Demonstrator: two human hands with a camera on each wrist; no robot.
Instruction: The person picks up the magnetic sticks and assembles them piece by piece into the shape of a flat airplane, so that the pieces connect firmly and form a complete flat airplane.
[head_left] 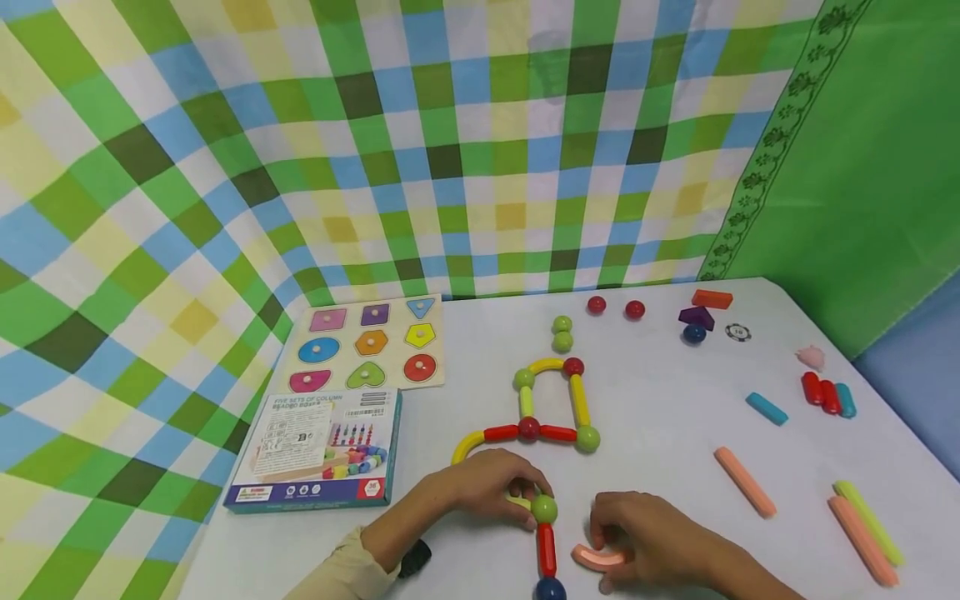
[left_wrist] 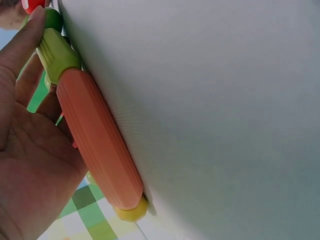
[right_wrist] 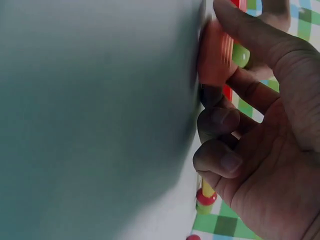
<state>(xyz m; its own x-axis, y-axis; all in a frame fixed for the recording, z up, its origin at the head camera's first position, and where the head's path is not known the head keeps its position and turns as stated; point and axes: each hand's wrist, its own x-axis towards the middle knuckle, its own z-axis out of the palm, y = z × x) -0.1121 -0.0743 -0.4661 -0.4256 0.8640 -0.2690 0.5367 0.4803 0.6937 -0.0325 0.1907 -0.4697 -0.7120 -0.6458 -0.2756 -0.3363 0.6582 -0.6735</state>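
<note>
My left hand (head_left: 491,483) pinches a light green rod (left_wrist: 59,56) beside a green ball (head_left: 544,509). In the left wrist view an orange rod (left_wrist: 100,140) continues from it along the palm to a yellow piece (left_wrist: 132,210); the hand covers that orange rod in the head view. From the green ball a red rod (head_left: 547,550) runs toward me to a dark blue ball (head_left: 551,590). Just right of this chain, my right hand (head_left: 652,533) holds a curved peach rod (head_left: 596,559) between thumb and fingers, low over the white table. Its near end is hidden by the fingers.
Ahead lies a joined loop of rods and balls (head_left: 528,428), with a curved yellow rod (head_left: 467,446) reaching toward my left hand. A boxed bead set (head_left: 315,450) and shape puzzle board (head_left: 435,342) sit left. Loose rods (head_left: 745,482) and balls (head_left: 635,310) are scattered right and behind.
</note>
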